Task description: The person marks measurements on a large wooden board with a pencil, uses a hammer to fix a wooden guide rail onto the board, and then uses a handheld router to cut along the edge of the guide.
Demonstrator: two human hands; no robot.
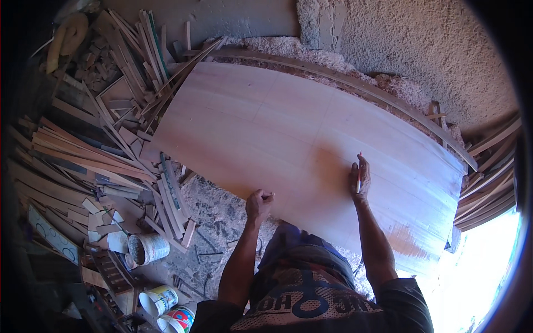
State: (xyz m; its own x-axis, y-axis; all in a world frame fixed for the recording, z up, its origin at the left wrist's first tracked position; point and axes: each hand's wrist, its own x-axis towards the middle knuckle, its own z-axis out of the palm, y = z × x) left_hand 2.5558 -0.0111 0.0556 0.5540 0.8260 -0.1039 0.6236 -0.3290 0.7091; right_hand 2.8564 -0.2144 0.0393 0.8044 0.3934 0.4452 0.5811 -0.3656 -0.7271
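Observation:
A large pale wooden panel (261,133) lies in front of me, with faint straight lines across its surface. Held upright in my right hand (361,188) is a slim red-and-white pen or pencil (358,176), its tip pointing away from me over the panel. My left hand (257,206) is closed at the panel's near edge, fingers curled in. Whatever that hand may grip is too small or hidden to make out. A brownish, rougher patch (408,241) marks the near right part of the panel.
Wood offcuts (100,150) pile up along the left. A white bucket (149,248) and paint tubs (159,300) stand at lower left. Behind the panel runs a long board (333,75) beside wood shavings and a rough wall (422,50). Planks (488,188) are stacked at right.

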